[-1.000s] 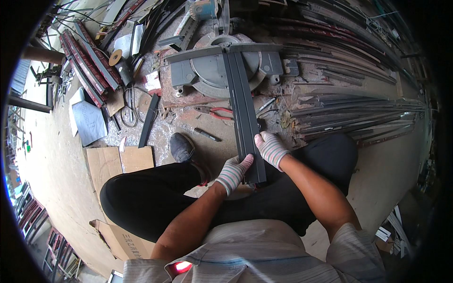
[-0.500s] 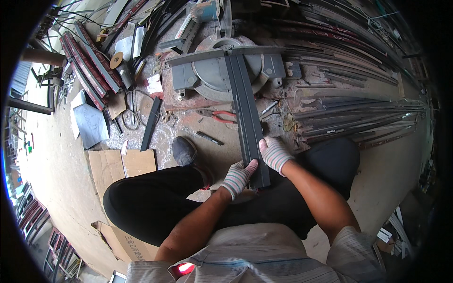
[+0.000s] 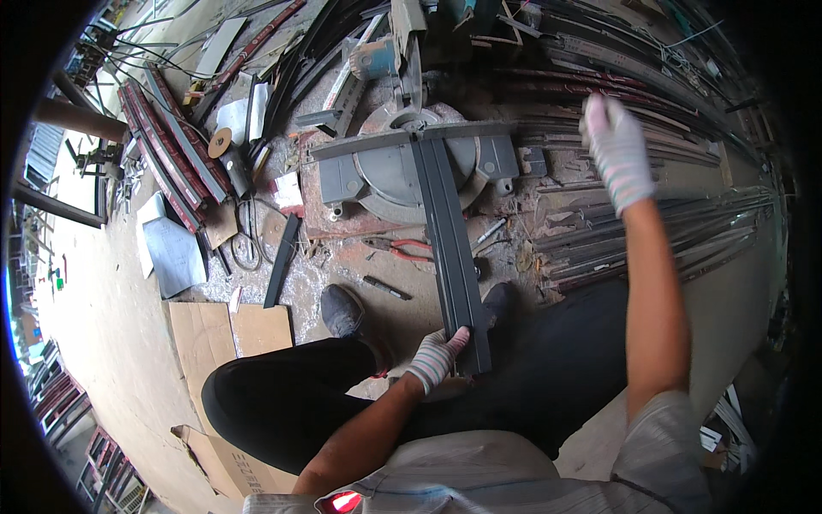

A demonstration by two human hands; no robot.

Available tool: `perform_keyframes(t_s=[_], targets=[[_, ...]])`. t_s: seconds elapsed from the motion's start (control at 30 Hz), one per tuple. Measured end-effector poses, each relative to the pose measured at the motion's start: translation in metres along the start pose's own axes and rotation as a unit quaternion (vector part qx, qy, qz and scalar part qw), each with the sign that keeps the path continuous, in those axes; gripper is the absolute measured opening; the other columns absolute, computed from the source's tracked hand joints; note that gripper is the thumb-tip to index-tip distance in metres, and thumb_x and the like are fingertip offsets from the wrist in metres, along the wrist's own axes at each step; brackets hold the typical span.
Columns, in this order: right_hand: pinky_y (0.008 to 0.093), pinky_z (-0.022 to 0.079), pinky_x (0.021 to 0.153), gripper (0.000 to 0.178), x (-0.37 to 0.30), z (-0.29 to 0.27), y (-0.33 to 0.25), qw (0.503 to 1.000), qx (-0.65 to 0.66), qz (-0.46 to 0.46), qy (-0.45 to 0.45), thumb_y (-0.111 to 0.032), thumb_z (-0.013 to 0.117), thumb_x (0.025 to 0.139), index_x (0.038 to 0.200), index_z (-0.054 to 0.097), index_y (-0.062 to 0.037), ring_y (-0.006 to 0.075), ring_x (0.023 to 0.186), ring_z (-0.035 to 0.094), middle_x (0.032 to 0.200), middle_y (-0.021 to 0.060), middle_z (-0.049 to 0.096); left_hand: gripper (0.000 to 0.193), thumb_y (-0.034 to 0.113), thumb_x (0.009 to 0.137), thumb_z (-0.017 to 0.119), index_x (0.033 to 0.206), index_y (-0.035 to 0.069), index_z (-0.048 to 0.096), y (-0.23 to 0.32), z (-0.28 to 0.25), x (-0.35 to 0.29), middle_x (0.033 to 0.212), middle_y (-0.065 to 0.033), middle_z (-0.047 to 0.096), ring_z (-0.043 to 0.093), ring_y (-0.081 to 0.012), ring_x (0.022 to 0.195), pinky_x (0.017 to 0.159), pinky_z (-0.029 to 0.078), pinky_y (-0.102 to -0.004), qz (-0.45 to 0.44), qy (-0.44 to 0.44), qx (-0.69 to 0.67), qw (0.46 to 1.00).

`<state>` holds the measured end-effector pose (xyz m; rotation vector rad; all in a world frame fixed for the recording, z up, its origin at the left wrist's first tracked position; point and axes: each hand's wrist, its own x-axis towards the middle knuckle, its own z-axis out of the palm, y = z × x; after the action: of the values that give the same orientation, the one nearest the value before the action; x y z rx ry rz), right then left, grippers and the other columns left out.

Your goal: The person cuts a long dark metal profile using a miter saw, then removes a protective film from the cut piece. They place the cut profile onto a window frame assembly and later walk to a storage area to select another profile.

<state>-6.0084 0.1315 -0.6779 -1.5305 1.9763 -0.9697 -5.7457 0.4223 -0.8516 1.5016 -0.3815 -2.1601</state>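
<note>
My left hand (image 3: 435,358), in a striped knit glove, is closed round the near end of a long dark grey metal profile (image 3: 452,240). The profile's far end lies on the round table of a miter saw (image 3: 390,176), against its fence (image 3: 342,146). Over the bundle of long strips at the right, my gloved right hand (image 3: 618,154) is raised, away from the profile. Motion blurs its fingers, so their grip is unclear. Beside the profile lie red-handled pliers (image 3: 407,248), a black marker (image 3: 387,287) and a light-coloured pen (image 3: 491,230).
Long strips (image 3: 634,214) lie stacked at the right. Maroon-and-grey profiles (image 3: 167,141), paper sheets (image 3: 174,253) and a short dark strip (image 3: 281,261) are on the floor at the left. Flattened cardboard (image 3: 201,330) lies by my left knee. The saw's blue motor (image 3: 372,60) stands behind its table.
My right hand has let go of the profile and swung up and right over the stacked strips. My left hand keeps its hold. The whole view has shifted slightly.
</note>
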Motion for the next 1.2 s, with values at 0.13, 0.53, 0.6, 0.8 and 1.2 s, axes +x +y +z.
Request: perform_keyframes(t_s=[0.13,0.53,0.6,0.8,1.2], targets=[[0.0254,0.051,0.066,0.046,0.105,0.004,-0.06,0.984,0.097,-0.147,-0.015,-0.048,0.057,0.098,0.116,0.064,-0.0057,0.0096,0.073,0.059,0.093,0.0027,0.064,0.038,0.031,0.099,0.065,0.117,-0.002,0.068,0.004,-0.002,-0.004,0.098,-0.003,0.07,0.062,-0.0118,0.085,0.078,0.053,-0.0304,-0.002,0.013,0.023,1.0],[0.0398,0.053,0.069,0.056,0.223,0.083,-0.187,0.959,-0.163,-0.183,-0.143,-0.048,0.055,0.096,0.116,0.066,0.0029,0.0263,0.081,0.063,0.097,0.0171,0.069,0.041,0.037,0.099,0.064,0.114,-0.001,0.068,0.0,-0.001,0.004,0.087,-0.0008,0.067,0.057,-0.0095,0.071,0.064,0.05,-0.0285,-0.041,0.003,0.056,0.998],[0.0398,0.053,0.069,0.055,0.221,0.087,-0.182,0.958,-0.161,-0.181,-0.15,-0.048,0.055,0.096,0.116,0.066,0.0027,0.0262,0.08,0.063,0.097,0.017,0.069,0.043,0.04,0.099,0.064,0.112,0.0,0.069,0.022,0.011,-0.007,0.079,0.0007,0.065,0.054,-0.0085,0.062,0.055,0.046,-0.0276,-0.038,0.007,0.052,0.998],[0.0398,0.053,0.069,0.053,0.215,0.099,-0.175,0.957,-0.156,-0.181,-0.163,-0.046,0.055,0.095,0.115,0.065,0.0024,0.0259,0.08,0.063,0.096,0.0165,0.069,0.044,0.043,0.1,0.061,0.112,0.002,0.07,-0.005,0.002,0.004,0.069,0.003,0.059,0.047,-0.0077,0.053,0.048,0.039,-0.0271,-0.03,0.01,0.108,0.994],[0.0398,0.053,0.069,0.05,0.207,0.107,-0.166,0.957,-0.148,-0.182,-0.172,-0.043,0.056,0.094,0.114,0.065,0.0016,0.0254,0.079,0.062,0.094,0.0157,0.068,0.042,0.035,0.099,0.065,0.118,-0.002,0.066,0.014,0.002,-0.004,0.1,0.0017,0.066,0.056,-0.0081,0.088,0.081,0.049,-0.0246,-0.042,-0.013,0.039,0.998]])
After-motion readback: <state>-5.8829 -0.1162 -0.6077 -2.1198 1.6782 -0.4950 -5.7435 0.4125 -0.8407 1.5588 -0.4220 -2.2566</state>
